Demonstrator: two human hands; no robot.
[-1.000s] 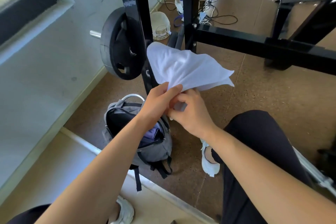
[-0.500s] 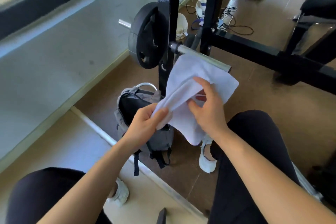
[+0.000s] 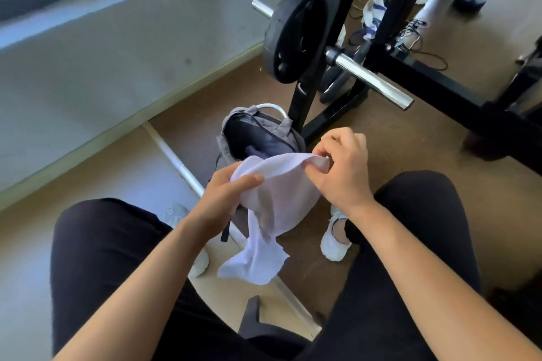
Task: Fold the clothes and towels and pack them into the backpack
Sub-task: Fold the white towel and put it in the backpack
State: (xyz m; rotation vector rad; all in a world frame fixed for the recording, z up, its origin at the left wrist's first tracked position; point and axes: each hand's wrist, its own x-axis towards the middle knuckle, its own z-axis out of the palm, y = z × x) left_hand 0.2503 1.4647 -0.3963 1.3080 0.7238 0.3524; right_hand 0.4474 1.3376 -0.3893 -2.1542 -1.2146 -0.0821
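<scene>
The white towel (image 3: 280, 199) is up in the air between the knees, not resting on anything. The left hand (image 3: 218, 199) grips its near corner, thumb clamped on top and the other fingers curled under the cloth. The right hand (image 3: 341, 173) pinches the top edge at two o'clock of the left. That stretches the edge taut, likely so that the two corners can be lined up for a fold, while the rest hangs slack toward six o'clock.

The grey backpack (image 3: 227, 142) stands on the floor (image 3: 410, 149) at twelve o'clock of the hands. Its mouth gapes upward, well placed for dropping the folded piece straight in.

The left fingers are hidden beneath the fabric. The bag's lower half is covered by the towel and hand. Something purple shows inside, but what it is cannot be told. It is also unclear how many layers the towel already has.
</scene>
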